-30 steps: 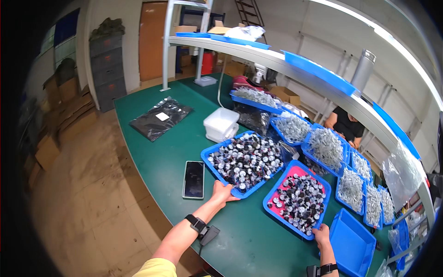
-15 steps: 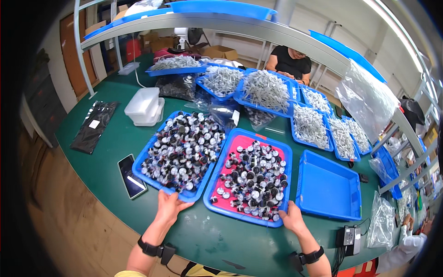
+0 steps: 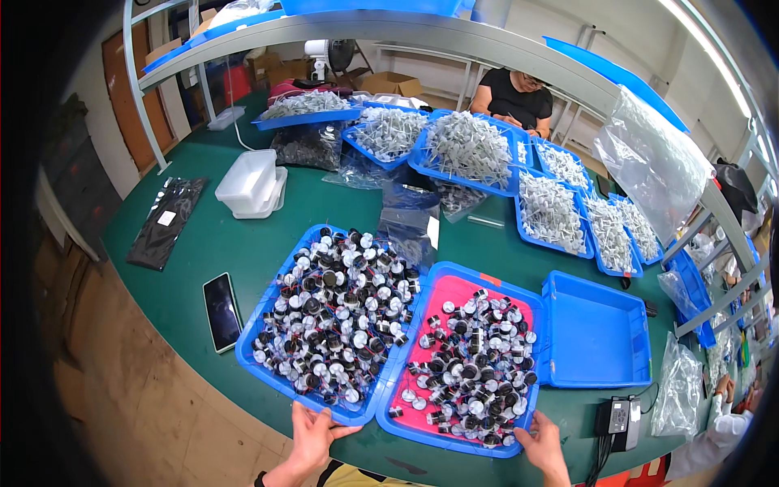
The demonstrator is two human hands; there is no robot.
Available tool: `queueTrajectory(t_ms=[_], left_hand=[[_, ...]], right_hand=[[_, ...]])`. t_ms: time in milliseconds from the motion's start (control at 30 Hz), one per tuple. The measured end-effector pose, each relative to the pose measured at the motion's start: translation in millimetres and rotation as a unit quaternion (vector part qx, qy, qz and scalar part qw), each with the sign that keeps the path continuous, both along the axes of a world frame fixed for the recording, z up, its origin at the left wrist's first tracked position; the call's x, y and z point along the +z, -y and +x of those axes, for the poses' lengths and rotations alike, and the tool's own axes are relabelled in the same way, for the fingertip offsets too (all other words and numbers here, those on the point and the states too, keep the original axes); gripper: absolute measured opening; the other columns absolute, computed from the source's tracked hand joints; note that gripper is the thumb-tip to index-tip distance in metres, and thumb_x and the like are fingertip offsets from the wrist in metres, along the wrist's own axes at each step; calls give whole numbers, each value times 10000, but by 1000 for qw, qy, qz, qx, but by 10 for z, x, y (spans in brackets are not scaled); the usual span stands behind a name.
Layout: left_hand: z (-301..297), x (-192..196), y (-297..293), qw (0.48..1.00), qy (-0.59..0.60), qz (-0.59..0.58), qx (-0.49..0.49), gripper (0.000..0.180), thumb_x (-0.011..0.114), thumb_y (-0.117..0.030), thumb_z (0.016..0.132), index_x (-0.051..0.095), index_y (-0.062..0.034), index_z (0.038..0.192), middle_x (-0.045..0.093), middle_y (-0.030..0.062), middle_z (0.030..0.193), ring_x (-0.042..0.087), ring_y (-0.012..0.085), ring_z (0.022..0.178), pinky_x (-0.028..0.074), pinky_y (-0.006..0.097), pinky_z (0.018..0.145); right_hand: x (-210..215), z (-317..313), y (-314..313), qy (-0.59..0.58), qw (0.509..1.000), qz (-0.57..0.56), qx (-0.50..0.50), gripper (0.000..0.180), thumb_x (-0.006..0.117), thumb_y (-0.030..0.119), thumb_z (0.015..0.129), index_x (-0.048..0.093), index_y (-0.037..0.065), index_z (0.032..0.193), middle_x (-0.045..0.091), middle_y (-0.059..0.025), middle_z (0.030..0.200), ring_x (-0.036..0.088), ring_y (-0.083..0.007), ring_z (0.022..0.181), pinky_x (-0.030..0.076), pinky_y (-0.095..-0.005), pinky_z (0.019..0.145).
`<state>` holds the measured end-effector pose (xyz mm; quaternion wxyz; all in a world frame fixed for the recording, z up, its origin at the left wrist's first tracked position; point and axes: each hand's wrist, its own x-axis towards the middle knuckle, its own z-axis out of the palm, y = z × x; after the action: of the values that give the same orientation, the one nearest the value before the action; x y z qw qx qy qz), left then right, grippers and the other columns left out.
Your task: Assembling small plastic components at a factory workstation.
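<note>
My left hand grips the near edge of a blue tray heaped with small round black-and-silver parts that trail thin wires. Beside it on the right, a second blue tray has a pink bottom and a looser pile of the same parts. At its near right corner my right hand is closed on the rim, thumb on top. The fingers under both rims are partly hidden. The two trays touch side by side, close to the table's near edge.
Right of the trays is a bare-bottomed blue tray. A phone lies on the left. Behind are clear tubs, a dark bag and trays of white parts. A black adapter sits front right. Another person sits beyond.
Both trays of round parts have slid toward me and slightly right, with my hands on their near rims. The right one now meets the bare-bottomed tray. The dark bag behind is more exposed.
</note>
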<state>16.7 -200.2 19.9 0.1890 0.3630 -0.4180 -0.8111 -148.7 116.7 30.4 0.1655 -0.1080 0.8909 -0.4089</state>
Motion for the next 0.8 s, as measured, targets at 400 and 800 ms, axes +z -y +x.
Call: queueTrajectory(t_ms=[400, 800], left_hand=[[380, 127, 636, 989, 77, 27, -123, 148, 451, -118, 880, 426, 22, 921, 594, 247, 817, 634, 330, 686, 554, 398, 616], [505, 119, 451, 991, 33, 41, -120, 211, 490, -86, 861, 486, 21, 1043, 576, 216, 984, 611, 291, 841, 518, 392, 718]], right_hand=[[1299, -683, 1190, -202, 939, 43, 274, 218, 621, 183, 779, 577, -2, 888, 597, -143, 721, 595, -288, 642, 464, -348, 546], [-305, -2660, 3537, 21, 987, 145, 62, 377, 639, 326, 765, 613, -43, 833, 617, -140, 784, 598, -251, 700, 481, -392, 608]])
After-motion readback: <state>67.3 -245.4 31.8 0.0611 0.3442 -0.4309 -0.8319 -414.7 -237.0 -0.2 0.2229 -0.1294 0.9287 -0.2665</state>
